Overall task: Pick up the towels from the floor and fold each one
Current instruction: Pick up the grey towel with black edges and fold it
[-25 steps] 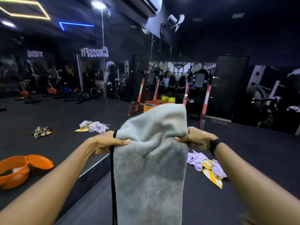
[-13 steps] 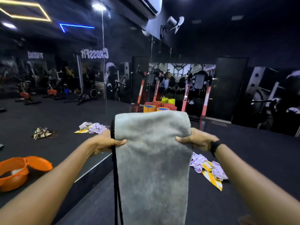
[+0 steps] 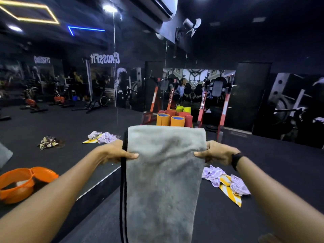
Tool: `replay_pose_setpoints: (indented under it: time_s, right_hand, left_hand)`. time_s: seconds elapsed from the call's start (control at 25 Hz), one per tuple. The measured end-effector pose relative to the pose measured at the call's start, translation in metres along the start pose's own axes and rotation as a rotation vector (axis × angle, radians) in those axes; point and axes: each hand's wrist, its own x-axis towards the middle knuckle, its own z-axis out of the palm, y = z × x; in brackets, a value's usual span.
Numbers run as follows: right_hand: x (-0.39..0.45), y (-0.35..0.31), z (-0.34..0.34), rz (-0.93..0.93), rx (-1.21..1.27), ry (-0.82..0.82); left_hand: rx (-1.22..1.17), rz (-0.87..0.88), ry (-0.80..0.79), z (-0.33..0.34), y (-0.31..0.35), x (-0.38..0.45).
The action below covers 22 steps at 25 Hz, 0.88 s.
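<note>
Holding a grey towel up at chest height, the person is partway through folding it: it hangs as a long, narrow strip, so it looks already doubled lengthwise (a judgement from its shape, not something I can confirm). The left hand pinches the left edge a little below the top, thumb across the front of the cloth, and the right hand pinches the right edge at the same height, so each hand's grip is closed on the towel. A black cord dangles down from the left hand beside the cloth.

The next move likely calls for bringing the top down to the bottom end, or the reverse, while keeping both side edges level so the halves line up.

At least 1 more heap waits on the dark floor: a bundle of purple and yellow-striped towels lies below the right wrist. What looks like the same kind of bundle shows further left, apparently in a mirror.
</note>
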Motion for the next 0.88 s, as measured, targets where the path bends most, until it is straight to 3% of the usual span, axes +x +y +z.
replay_pose_setpoints:
  time_s: [0.2,0.36,0.52,0.72,0.88]
  right_hand:
    - [0.002,0.016,0.004,0.045,0.035,0.089]
    - [0.0,-0.018,-0.007,-0.15,0.253,0.121]
    - [0.004,-0.006,0.006,-0.013,0.02,0.148]
    - [0.006,-0.004,0.003,0.049,0.103,0.217]
    - [0.001,-0.028,-0.003,-0.117,0.326,0.243]
  left_hand:
    - [-0.138,-0.139,0.083,0.003,-0.014,-0.001]
    - [-0.372,0.126,0.213,-0.007,0.022,0.0]
    - [-0.041,0.013,0.159,0.0,0.018,-0.011]
    - [-0.176,-0.113,0.172,-0.002,0.005,-0.006]
    - [-0.375,0.076,0.206,-0.007,0.023,-0.001]
